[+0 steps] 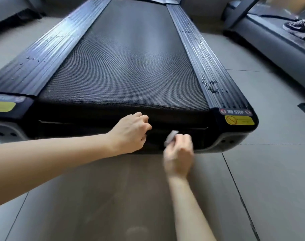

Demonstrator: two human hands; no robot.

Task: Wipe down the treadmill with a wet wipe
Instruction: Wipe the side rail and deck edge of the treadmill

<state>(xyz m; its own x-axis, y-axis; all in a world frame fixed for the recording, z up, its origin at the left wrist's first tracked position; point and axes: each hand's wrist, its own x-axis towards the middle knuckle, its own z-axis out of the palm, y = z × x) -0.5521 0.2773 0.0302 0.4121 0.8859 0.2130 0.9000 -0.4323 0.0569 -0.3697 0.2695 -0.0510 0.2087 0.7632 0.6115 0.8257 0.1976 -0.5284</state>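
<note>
Two bare hands at the rear end of the treadmill [124, 54], over grey floor tiles [270, 180]. Right hand [178, 154]: grip closed around a crumpled white wet wipe [171, 137], held against the dark rear edge. Left hand [130, 132]: fingers curled, apparently empty, just beside the belt's end. Yellow warning sticker [239, 120] on the right corner.

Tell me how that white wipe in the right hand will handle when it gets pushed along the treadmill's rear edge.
The wet wipe is bunched in the right hand, so it is probably floppy and light, with no shape of its own. Pushed along the treadmill, it would likely crumple or fold unless pressed flat. Droplets on the right side rail suggest it leaves moisture and may slide easily.
</note>
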